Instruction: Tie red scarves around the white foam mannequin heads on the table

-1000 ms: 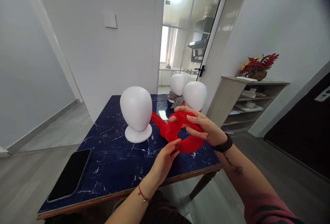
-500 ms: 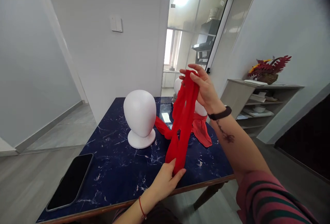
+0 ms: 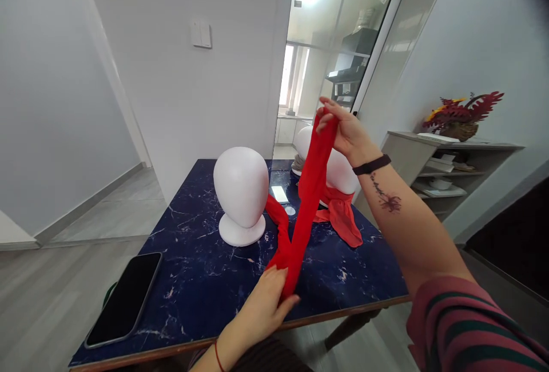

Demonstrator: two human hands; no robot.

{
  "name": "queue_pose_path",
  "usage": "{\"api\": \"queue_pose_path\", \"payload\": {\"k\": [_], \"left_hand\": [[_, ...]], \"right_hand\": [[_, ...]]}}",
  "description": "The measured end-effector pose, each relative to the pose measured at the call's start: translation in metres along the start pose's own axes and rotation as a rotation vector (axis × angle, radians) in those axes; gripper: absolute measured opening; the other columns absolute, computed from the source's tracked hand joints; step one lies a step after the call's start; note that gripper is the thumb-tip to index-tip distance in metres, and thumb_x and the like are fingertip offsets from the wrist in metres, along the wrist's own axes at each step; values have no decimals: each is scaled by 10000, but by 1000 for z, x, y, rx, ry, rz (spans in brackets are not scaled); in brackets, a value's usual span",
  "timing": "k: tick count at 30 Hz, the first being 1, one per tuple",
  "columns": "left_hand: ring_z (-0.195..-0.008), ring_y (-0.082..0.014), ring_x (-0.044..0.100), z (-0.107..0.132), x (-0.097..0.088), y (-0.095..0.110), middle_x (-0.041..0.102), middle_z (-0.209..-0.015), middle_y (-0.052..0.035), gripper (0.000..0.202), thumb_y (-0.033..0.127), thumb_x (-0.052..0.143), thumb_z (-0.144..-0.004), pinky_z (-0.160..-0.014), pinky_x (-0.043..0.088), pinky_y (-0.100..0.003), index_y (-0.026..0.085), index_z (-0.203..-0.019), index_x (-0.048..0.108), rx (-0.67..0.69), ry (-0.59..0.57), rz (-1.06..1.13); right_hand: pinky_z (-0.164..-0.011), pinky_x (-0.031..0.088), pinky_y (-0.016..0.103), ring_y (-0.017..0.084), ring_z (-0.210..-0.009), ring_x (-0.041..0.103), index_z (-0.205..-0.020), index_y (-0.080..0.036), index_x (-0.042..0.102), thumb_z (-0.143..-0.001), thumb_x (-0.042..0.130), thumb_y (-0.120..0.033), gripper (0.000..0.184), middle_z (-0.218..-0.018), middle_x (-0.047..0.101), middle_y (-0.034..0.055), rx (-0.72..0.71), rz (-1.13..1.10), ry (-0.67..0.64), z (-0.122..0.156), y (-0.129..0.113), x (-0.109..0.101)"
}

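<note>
A long red scarf (image 3: 309,195) is stretched in a taut band between my two hands above the dark blue marble table (image 3: 201,280). My right hand (image 3: 345,129) is raised high and pinches the scarf's upper end. My left hand (image 3: 266,303) is low near the table's front edge, closed on the lower end. More red fabric (image 3: 341,218) lies on the table behind. A bare white foam head (image 3: 241,189) stands left of the scarf. Two more white heads (image 3: 338,169) stand behind it, partly hidden.
A black phone (image 3: 126,298) lies at the table's front left corner. A grey shelf unit (image 3: 446,172) with a basket of red flowers (image 3: 461,118) stands to the right. A glass door (image 3: 338,58) opens to a kitchen behind the table.
My right hand lifted the scarf from a bunched loop on the table up high, pulling it into a narrow straight band. My left hand stayed low on the other end.
</note>
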State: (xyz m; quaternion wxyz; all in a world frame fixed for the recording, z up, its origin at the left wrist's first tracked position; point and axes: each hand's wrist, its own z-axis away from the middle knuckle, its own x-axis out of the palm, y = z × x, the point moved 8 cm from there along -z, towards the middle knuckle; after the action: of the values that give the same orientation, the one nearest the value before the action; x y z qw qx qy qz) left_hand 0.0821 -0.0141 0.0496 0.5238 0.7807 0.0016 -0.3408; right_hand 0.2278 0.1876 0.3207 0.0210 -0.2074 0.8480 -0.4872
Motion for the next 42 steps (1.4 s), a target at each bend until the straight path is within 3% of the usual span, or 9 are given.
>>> {"api": "queue_pose_path", "payload": {"k": [3,7,9,11,15,19,30,38,42], "left_hand": [[-1260,-263,437,-2,-35,15,498,-1362,-94,566,383,621,-807,-1091,295,-476,264,-1332,443,99,130,8],[-1296,-232,408,4,-138,54,490,-1357,-47,460,274,587,-839,-1119,278,-460,325,-1284,484,270,663,164],[-1353,-261,324,-8,-169,80,401,-1437,-44,679,298,727,-719,-1137,252,-450,321,-1331,434,376,667,262],[-1345,-282,338,-36,-175,101,440,-1409,-54,734,371,787,-638,-1127,275,-431,289,-1302,482,397,456,342],[-1023,-295,627,-72,-109,115,675,-1049,-106,572,527,732,-647,-873,512,-432,190,-1098,627,217,-434,625],[-511,-147,636,-60,-88,106,708,-726,-58,398,468,650,-757,-569,527,-290,155,-1003,640,68,-622,894],[-171,-61,317,-16,-198,50,340,-211,71,405,364,408,-912,-432,432,-221,151,-696,678,61,87,904],[-313,-150,549,6,-171,27,652,-488,-119,340,385,638,-746,-302,376,-196,67,-832,719,-140,-324,818],[-236,-78,432,9,-187,16,622,-439,-86,309,376,647,-756,-241,236,-134,84,-827,721,-148,-230,783]], "right_hand": [[-378,333,92,-34,-348,331,-1027,-187,523,-907,516,-252,137,-736,580,-61,279,-16,-284,21,8,29],[-289,180,62,-48,-279,227,-1153,-164,459,-972,377,-222,207,-746,637,-22,590,7,-794,75,4,78],[-277,167,61,-43,-270,254,-1182,-163,431,-984,364,-254,228,-750,653,-5,697,-15,-1010,102,0,101],[-275,192,63,-35,-273,300,-1189,-159,424,-980,386,-286,248,-738,654,-5,778,-40,-1161,121,-1,122],[-303,285,73,-13,-312,408,-1200,-148,432,-951,460,-283,284,-740,659,-4,819,15,-1300,134,7,153],[-372,394,88,13,-380,509,-1294,-158,362,-920,525,-273,424,-780,680,2,751,52,-1267,129,20,153],[-355,459,141,87,-378,580,-977,-114,556,-885,559,-312,218,-667,699,43,775,-290,-1109,155,58,60],[-271,274,105,52,-229,399,-884,-144,592,-945,377,-427,360,-390,537,-46,584,-215,-702,119,63,8],[-271,210,101,31,-189,294,-834,-160,603,-957,272,-488,482,-318,449,-72,589,-216,-678,111,69,2]]}}
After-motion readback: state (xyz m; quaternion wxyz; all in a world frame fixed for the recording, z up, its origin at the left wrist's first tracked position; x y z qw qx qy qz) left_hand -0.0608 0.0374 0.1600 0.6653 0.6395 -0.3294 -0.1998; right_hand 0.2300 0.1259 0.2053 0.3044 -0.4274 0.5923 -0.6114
